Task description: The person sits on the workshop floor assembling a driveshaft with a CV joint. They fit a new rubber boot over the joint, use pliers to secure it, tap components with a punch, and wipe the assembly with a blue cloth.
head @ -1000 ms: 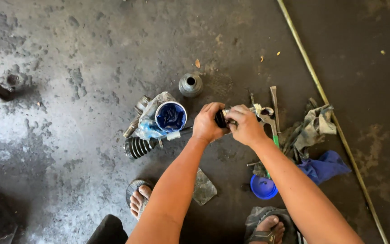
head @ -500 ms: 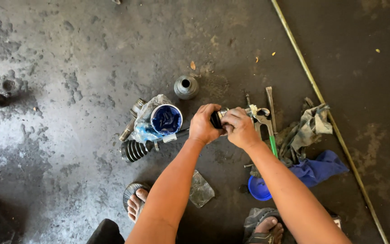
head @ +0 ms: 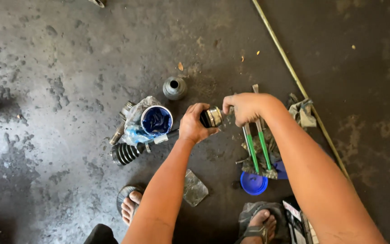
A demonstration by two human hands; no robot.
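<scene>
Hands grip the work: left hand [head: 195, 125] clasps the dark axle shaft [head: 170, 134], right hand [head: 245, 107] seemingly pinches its metal joint end [head: 212, 117]; blue grease tub [head: 156, 121] stands open.

Your round tub of blue grease [head: 156, 121] sat in crinkled clear plastic wrap [head: 134, 122]; its blue lid [head: 253, 183] lay well right of the tub.

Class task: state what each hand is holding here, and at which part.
Left hand grips the axle shaft at its metal joint end. Right hand holds green-handled pliers near the head.
</scene>
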